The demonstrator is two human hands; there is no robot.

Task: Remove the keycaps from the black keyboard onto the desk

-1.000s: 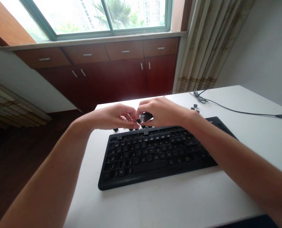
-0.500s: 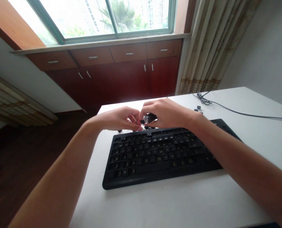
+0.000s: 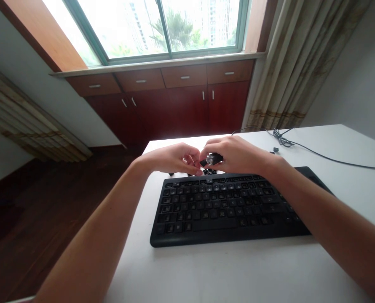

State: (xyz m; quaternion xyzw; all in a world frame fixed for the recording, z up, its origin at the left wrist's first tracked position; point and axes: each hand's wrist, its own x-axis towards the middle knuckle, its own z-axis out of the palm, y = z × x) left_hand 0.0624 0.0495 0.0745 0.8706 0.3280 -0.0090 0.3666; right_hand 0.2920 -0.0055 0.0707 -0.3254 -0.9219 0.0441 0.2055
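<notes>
My right hand point(image 3: 234, 153) is closed round a small black tool point(image 3: 217, 158) with a shiny, clear-looking part. A dark piece like a keycap point(image 3: 203, 162) shows at the tool's left end. Facing it, my left hand point(image 3: 179, 158) has its fingers curled together close to that tip; whatever they pinch is hidden. Both hands are just beyond the back edge of a black keyboard point(image 3: 206, 223), where several key places look bare of caps. Small black keycaps point(image 3: 210, 171) lie on the table below the tool, and others are partly hidden behind my left hand.
The white table point(image 3: 222, 269) carries everything. More loose caps point(image 3: 276, 150) lie behind my right forearm. A black cable point(image 3: 329, 160) with a tangled bundle runs along the back right. Beyond the table stand red-brown cabinets point(image 3: 175, 107) below a window.
The whole view has shifted, so the hands and keyboard appear farther right. The tool's tip and the dark piece on it now sit slightly apart from my left fingers.
</notes>
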